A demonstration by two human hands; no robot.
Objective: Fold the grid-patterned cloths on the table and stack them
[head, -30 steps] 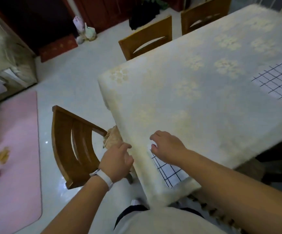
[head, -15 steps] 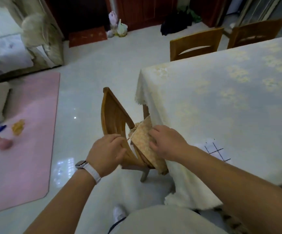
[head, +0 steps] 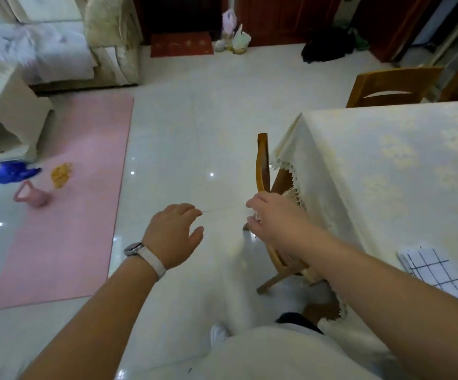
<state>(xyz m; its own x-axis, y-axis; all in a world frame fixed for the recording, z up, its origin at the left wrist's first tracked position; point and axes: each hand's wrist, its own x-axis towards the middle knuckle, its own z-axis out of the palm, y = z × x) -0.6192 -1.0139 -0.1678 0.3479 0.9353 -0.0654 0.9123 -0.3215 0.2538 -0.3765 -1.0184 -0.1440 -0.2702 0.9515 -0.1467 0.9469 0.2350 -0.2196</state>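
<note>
Head view: we see left hand (head: 174, 234) loose and spread over open floor (head: 195, 127). Right hand (head: 273, 219) is at the chair (head: 262, 163) edge, grip unclear. Grid cloth (head: 438, 272) lies at the table (head: 386, 160) near edge.

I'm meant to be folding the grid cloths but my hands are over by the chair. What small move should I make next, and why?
Probably bring your right hand over to the grid cloth on the table. It lies untouched near the edge, while that hand is at the chair and your left hand hangs open over the floor.
</note>
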